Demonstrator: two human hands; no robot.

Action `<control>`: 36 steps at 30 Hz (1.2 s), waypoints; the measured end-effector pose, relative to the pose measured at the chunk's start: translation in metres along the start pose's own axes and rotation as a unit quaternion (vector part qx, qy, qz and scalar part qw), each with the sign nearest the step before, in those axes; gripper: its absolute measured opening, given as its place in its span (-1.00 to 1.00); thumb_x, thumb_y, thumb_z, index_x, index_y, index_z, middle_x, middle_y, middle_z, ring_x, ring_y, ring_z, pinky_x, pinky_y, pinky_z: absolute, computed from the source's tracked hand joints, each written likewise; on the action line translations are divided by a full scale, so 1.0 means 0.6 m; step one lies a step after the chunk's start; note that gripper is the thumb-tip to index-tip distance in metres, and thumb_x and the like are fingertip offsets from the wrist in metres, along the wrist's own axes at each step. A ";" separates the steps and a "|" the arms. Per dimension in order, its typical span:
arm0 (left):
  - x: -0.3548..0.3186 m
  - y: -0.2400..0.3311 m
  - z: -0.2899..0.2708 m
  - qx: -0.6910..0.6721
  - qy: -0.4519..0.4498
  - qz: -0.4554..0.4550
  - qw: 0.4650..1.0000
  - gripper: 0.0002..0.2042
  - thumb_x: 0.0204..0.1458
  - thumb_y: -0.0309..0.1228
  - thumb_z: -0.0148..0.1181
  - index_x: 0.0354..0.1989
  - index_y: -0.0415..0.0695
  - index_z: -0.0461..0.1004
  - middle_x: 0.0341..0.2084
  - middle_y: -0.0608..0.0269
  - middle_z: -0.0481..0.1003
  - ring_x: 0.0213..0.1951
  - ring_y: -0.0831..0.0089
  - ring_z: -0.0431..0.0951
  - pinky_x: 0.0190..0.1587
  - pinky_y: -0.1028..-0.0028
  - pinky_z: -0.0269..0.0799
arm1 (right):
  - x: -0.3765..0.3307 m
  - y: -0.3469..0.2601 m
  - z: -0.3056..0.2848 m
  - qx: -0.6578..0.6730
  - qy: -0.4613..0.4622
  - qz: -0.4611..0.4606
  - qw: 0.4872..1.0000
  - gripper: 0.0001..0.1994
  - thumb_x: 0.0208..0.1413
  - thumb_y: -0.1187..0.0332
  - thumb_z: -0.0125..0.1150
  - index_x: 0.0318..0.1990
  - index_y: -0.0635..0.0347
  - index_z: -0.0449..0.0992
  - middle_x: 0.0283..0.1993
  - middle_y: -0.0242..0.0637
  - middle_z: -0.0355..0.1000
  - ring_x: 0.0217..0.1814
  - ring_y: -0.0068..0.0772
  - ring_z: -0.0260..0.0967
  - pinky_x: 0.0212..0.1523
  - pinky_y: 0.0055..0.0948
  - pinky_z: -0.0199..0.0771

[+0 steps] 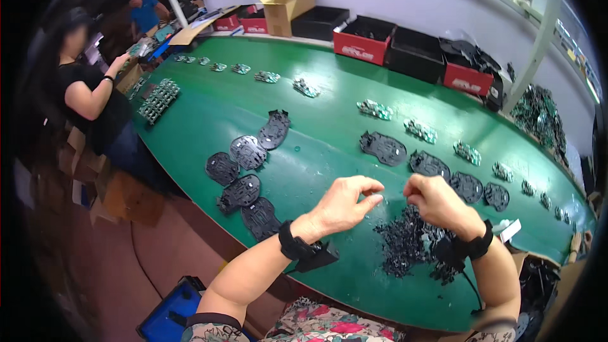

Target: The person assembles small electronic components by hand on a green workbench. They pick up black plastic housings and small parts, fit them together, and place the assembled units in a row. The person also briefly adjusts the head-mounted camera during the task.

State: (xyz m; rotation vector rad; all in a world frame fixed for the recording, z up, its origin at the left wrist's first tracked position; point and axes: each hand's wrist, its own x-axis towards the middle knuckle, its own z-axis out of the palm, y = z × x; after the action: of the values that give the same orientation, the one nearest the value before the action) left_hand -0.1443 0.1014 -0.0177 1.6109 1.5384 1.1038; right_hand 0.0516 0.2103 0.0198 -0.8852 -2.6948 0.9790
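My left hand (345,202) and my right hand (437,202) are raised close together above a green table (304,107), fingertips pinched and facing each other. Whether a tiny part sits between the fingers is too small to tell. Below my right hand lies a heap of small black plastic parts (405,247). Flat black plastic shells lie in a group at the left (244,174) and in a row at the right (430,164). Both wrists wear black bands.
Small green circuit boards (373,109) run in a row along the table. Red and black bins (364,41) and a cardboard box (285,3) stand at the far edge. Another person in black (88,88) stands at the left end. A blue crate (168,313) sits on the floor.
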 end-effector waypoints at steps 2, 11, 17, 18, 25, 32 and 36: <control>-0.003 0.007 0.003 -0.032 0.019 -0.025 0.999 -0.76 0.09 -0.39 0.18 -0.12 -0.26 0.52 -0.25 0.14 0.58 -0.22 0.49 0.55 -0.15 0.48 0.46 | 0.001 -0.015 0.002 0.048 -0.017 -0.001 0.999 -0.89 -0.01 0.60 0.12 -0.28 0.36 0.47 -0.38 0.01 0.51 -0.27 -0.03 0.51 -0.25 -0.27 0.48; 0.000 0.007 0.021 -0.086 0.048 -0.067 0.993 -0.74 0.11 -0.32 0.19 -0.16 -0.27 0.54 -0.36 0.16 0.59 -0.34 0.61 0.53 -0.26 0.53 0.46 | 0.018 -0.065 0.036 0.036 0.061 -0.043 0.997 -0.88 -0.01 0.57 0.10 -0.28 0.37 0.40 -0.44 0.10 0.47 -0.35 0.12 0.47 -0.32 -0.14 0.47; 0.005 0.017 0.024 -0.051 0.074 -0.109 0.990 -0.76 0.08 -0.30 0.23 -0.27 -0.26 0.58 -0.47 0.20 0.60 -0.42 0.62 0.53 -0.34 0.51 0.45 | 0.021 -0.053 0.049 -0.044 0.098 -0.085 0.991 -0.85 -0.05 0.60 0.06 -0.28 0.39 0.31 -0.52 0.12 0.42 -0.41 0.17 0.42 -0.36 -0.05 0.42; 0.005 0.016 0.026 -0.059 0.071 -0.127 0.988 -0.76 0.07 -0.31 0.23 -0.28 -0.26 0.58 -0.49 0.21 0.60 -0.42 0.61 0.53 -0.35 0.51 0.45 | 0.020 -0.052 0.052 -0.070 0.100 -0.088 0.989 -0.85 -0.06 0.60 0.06 -0.29 0.38 0.30 -0.53 0.12 0.41 -0.43 0.17 0.42 -0.36 -0.04 0.41; 0.014 0.002 0.032 -0.109 0.016 -0.186 0.976 -0.78 0.10 -0.31 0.20 -0.32 -0.27 0.55 -0.53 0.32 0.54 -0.49 0.65 0.45 -0.41 0.57 0.40 | 0.008 -0.065 0.055 -0.219 0.053 -0.088 0.970 -0.69 -0.26 0.61 0.21 -0.30 0.33 0.25 -0.45 -0.09 0.39 -0.26 -0.07 0.40 -0.29 -0.21 0.47; 0.023 -0.011 0.030 -0.300 -0.023 -0.199 0.933 -0.83 0.11 -0.37 0.21 -0.24 -0.22 0.51 -0.41 0.37 0.52 -0.41 0.68 0.43 -0.35 0.64 0.38 | 0.023 -0.024 0.035 -0.023 0.103 -0.092 0.990 -0.85 -0.03 0.55 0.12 -0.28 0.34 0.35 -0.47 0.01 0.44 -0.36 0.03 0.45 -0.33 -0.18 0.45; 0.036 -0.009 0.028 -0.253 -0.032 -0.178 0.950 -0.83 0.09 -0.39 0.22 -0.24 -0.22 0.51 -0.42 0.40 0.50 -0.41 0.70 0.40 -0.34 0.65 0.35 | 0.024 -0.020 0.019 0.059 0.085 -0.044 0.994 -0.88 -0.02 0.55 0.12 -0.29 0.34 0.40 -0.46 0.00 0.47 -0.37 0.04 0.48 -0.36 -0.21 0.46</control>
State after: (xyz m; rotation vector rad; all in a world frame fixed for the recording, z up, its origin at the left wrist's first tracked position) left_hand -0.1325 0.1250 -0.0271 0.9691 1.2981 1.1125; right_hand 0.0304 0.2051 0.0172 -0.7813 -2.4827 0.9851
